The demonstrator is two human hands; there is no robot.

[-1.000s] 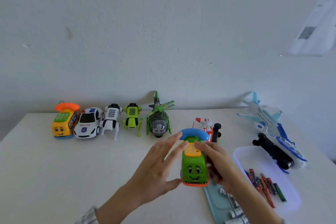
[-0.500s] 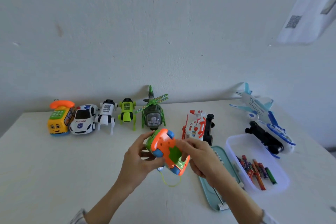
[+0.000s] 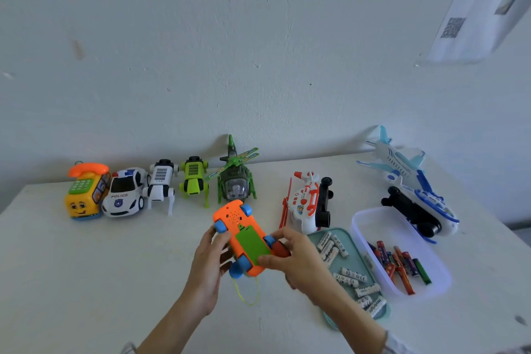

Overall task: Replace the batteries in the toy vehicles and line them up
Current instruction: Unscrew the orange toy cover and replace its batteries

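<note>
I hold a toy phone car point(image 3: 244, 236) upside down above the table, its orange underside and green battery cover facing up. My left hand point(image 3: 208, 264) grips its left side; my right hand point(image 3: 290, 260) grips its right side, thumb on the cover's edge. Along the wall stand a yellow phone car point(image 3: 84, 195), a police car point(image 3: 123, 194), a white robot dog point(image 3: 161, 184), a green robot dog point(image 3: 193, 179) and a green helicopter point(image 3: 236, 181). A white and orange helicopter point(image 3: 306, 204) lies on its side.
A teal tray point(image 3: 355, 264) with several white batteries sits right of my hands. Beside it a clear tub point(image 3: 370, 218) holds several coloured batteries. A blue and white plane point(image 3: 396, 162) and a second one on its side point(image 3: 428, 207) lie at the far right.
I have lifted the green phone car off the table and turned it over, so its orange underside with the green cover now faces up. The camera tilted up slightly.
</note>
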